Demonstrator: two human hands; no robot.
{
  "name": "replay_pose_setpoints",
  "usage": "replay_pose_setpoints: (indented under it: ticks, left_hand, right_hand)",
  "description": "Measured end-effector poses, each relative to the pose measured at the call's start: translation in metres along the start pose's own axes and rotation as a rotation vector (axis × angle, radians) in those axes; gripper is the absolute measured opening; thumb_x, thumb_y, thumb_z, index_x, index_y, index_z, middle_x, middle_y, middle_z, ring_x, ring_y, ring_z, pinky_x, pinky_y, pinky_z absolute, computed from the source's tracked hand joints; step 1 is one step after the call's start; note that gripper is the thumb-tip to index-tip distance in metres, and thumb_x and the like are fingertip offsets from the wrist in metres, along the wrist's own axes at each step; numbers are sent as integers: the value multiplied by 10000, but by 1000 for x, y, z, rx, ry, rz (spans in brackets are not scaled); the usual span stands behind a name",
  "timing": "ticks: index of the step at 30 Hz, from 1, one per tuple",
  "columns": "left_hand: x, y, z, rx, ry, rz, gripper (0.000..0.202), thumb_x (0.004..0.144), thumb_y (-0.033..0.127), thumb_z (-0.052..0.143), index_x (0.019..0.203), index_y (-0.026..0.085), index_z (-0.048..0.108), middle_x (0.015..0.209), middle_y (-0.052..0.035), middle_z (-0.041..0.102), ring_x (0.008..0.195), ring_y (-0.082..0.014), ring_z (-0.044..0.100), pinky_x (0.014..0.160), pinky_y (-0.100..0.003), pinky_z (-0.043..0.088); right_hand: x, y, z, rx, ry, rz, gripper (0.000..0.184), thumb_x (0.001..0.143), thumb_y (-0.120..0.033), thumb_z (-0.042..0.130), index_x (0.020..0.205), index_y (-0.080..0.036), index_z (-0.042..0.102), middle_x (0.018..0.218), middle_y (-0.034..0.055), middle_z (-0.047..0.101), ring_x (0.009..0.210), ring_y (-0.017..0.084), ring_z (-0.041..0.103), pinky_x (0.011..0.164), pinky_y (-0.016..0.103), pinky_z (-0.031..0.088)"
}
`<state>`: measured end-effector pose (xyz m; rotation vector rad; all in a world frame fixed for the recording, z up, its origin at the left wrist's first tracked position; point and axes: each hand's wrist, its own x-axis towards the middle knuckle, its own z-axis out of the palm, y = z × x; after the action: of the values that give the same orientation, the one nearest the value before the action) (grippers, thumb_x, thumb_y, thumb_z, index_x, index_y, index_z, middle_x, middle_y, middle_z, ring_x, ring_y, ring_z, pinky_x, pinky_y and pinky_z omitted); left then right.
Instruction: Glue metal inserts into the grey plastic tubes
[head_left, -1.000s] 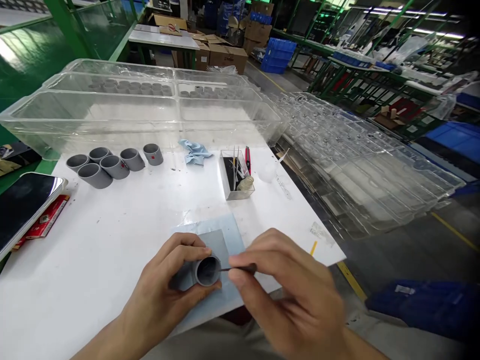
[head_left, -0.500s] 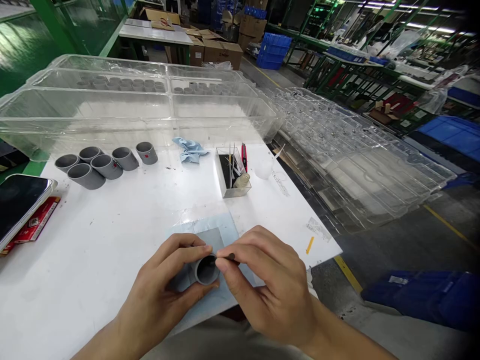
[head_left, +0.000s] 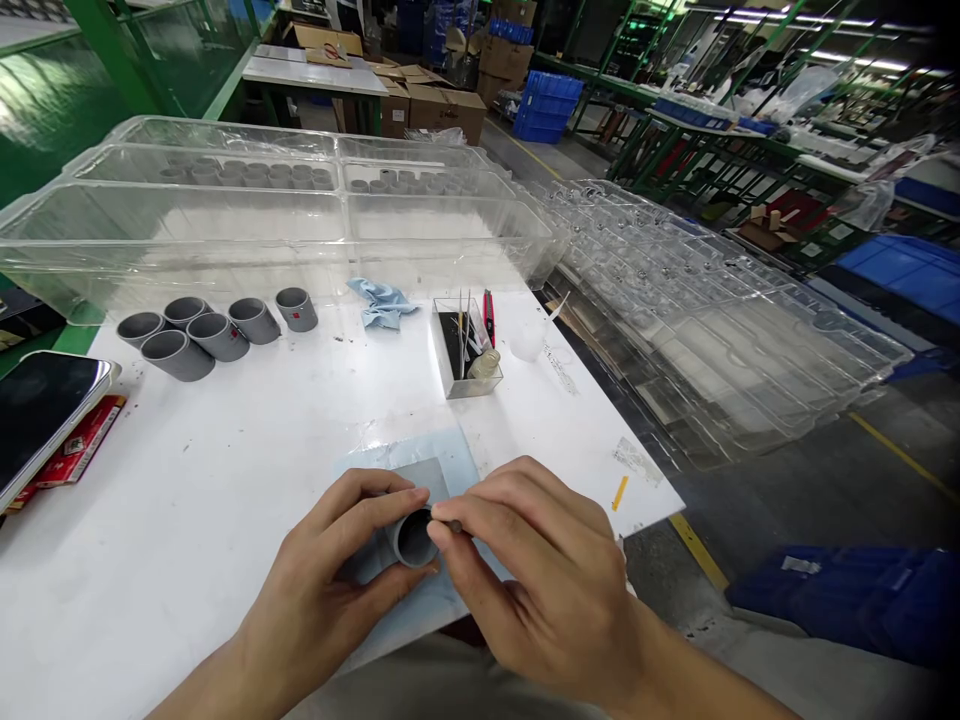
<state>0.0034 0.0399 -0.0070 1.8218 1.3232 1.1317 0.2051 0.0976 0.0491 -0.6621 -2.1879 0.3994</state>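
Above a light-blue sheet (head_left: 459,452) near the front edge of the white table (head_left: 240,500), the left hand (head_left: 326,565) grips a short grey tube (head_left: 415,542) between thumb and fingers from its left side. Its mouth tips up toward the person, probably so that the bore can be seen, and its right side stays clear for the other hand. The right hand (head_left: 536,560) pinches a small dark-ended tool (head_left: 454,526) between thumb and forefinger, right at the tube's rim; the fingers hide its working end, so whether it touches the wall is hard to tell. A darker grey square sheet (head_left: 424,478) lies on the blue one, perhaps as a protective layer. Six more grey tubes (head_left: 177,356) stand grouped at far left, apart from the work. The clear tool box (head_left: 480,386), with tweezers (head_left: 469,335) upright inside, sits ahead, seemingly for easy reach.
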Motion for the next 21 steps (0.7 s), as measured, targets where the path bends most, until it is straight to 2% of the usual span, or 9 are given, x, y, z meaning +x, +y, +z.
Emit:
replay_pose_setpoints:
  ticks: [3, 5, 7, 11, 13, 17, 21]
  left_hand:
    - [0, 0, 1, 2, -2, -19, 440, 957, 164, 689, 1338, 372, 614, 1237, -11, 617, 1118, -153, 682, 942, -215, 566]
    - [-1, 0, 1, 1, -1, -46, 460, 941, 163, 708, 1333, 385, 617, 1241, -10, 618, 1120, -164, 688, 932, -226, 580]
    - [-2, 0, 1, 4, 3, -81, 482, 922, 171, 733, 1322, 413, 615, 1241, 2, 624, 1120, -172, 694, 943, -242, 588]
    - [1, 4, -5, 101, -13, -138, 429, 933, 287, 734, 1304, 445, 587, 1255, 19, 638, 1085, -183, 712, 914, -266, 614]
    - [6, 8, -12, 206, -44, -134, 366, 946, 354, 712, 1283, 410, 580, 1219, 9, 662, 1060, -200, 718, 906, -292, 624]
    - [13, 16, -30, 449, -96, -82, 303, 963, 416, 658, 1245, 357, 564, 1092, -2, 705, 975, -221, 729, 794, -304, 639]
    - [6, 16, -43, 698, -133, 12, 395, 946, 423, 678, 1322, 385, 562, 1081, 2, 745, 980, -253, 736, 787, -369, 638]
  right_hand:
    - [4, -8, -12, 87, 37, 59, 157, 858, -11, 691, 982, -102, 724, 826, 60, 725, 737, 153, 652, 657, 320, 554]
    - [6, -12, -23, 143, 120, 133, 192, 852, 5, 676, 984, -126, 725, 806, 34, 703, 722, 136, 644, 641, 298, 551]
    - [9, -8, -34, 133, 204, 150, 236, 848, 11, 674, 1008, -153, 727, 804, 19, 686, 716, 136, 639, 635, 301, 544]
    - [20, 26, -46, -85, 388, 21, 258, 841, -15, 721, 1012, -208, 733, 844, 21, 717, 744, 168, 655, 657, 332, 536]
    - [30, 48, -47, -203, 442, 37, 191, 865, -57, 730, 967, -218, 733, 865, 26, 742, 747, 170, 659, 658, 328, 534]
    - [49, 76, -43, -280, 435, 84, 48, 938, -170, 695, 912, -194, 727, 856, 42, 750, 742, 166, 655, 693, 323, 537]
    - [55, 87, -34, -335, 255, 177, 153, 993, -262, 630, 912, -190, 739, 873, 53, 758, 825, 197, 690, 771, 339, 528]
